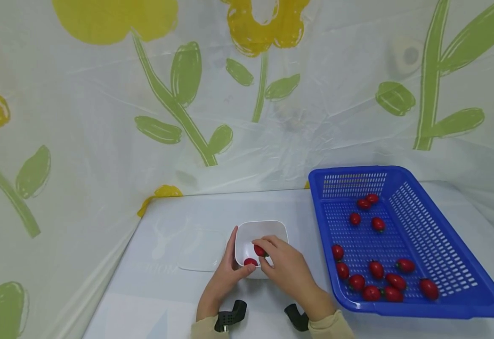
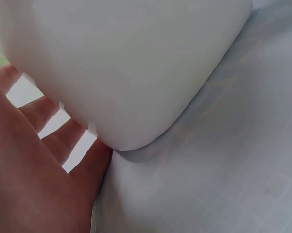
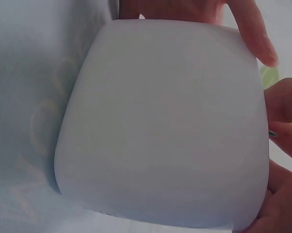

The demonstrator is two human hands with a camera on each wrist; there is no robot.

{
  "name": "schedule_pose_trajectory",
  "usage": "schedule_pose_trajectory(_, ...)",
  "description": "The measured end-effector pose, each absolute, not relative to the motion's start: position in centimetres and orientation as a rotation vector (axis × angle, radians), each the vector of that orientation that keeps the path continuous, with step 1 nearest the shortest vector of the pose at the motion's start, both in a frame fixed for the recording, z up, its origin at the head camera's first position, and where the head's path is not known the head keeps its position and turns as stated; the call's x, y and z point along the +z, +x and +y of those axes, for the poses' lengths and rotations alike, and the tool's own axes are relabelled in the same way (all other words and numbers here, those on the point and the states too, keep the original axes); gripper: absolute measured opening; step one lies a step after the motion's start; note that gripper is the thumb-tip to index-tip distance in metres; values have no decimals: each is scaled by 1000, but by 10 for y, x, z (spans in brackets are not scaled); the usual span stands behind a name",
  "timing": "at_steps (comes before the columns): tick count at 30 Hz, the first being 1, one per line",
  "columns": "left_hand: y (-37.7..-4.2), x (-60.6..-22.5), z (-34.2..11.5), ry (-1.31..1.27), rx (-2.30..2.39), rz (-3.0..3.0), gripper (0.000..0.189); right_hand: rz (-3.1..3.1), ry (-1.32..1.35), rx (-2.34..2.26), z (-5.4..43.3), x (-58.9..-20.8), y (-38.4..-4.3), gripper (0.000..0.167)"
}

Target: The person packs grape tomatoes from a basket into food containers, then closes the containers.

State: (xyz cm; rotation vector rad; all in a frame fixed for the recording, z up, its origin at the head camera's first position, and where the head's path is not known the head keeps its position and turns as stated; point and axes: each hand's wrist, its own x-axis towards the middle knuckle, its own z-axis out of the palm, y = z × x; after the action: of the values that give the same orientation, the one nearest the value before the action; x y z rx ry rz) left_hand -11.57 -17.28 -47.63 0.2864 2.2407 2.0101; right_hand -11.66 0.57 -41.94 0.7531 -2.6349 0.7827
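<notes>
A white square container [image 1: 261, 231] stands on the table, its outer wall [image 3: 160, 121] filling much of the right wrist view. My left hand [image 1: 226, 278] holds its near left corner, fingers along the left side and thumb at the near rim. The left wrist view shows those fingers [image 2: 63, 141] against the white wall. Over the opening, my right hand [image 1: 285, 263] pinches a red cherry tomato [image 1: 260, 250] between thumb and fingers. Its green stem end [image 3: 273, 133] peeks past the wall. Another cherry tomato [image 1: 250, 262] lies inside, partly hidden by the near rim.
To the right, a blue plastic basket [image 1: 450, 235] holds several cherry tomatoes [image 1: 395, 281], mostly toward its near end. A clear lid [image 1: 198, 270] lies flat on the table [image 1: 145, 292] left of the container. Behind stands a flower-printed sheet [image 1: 293, 155].
</notes>
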Motion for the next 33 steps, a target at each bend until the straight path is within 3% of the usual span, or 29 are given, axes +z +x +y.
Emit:
schedule_pose_trajectory(15,-113,-465,-173,286,2056,2145,88,-2627,787,621,-1,-424,-113,26)
schedule_pose_trajectory(25,-117,-476,-175,307,2053,2206,88,-2620,803,624,-1,-422,-114,27)
schedule_pose_trajectory(33,-112,-462,-174,271,2046,2161,87,-2638,801,647,0,-422,-114,28)
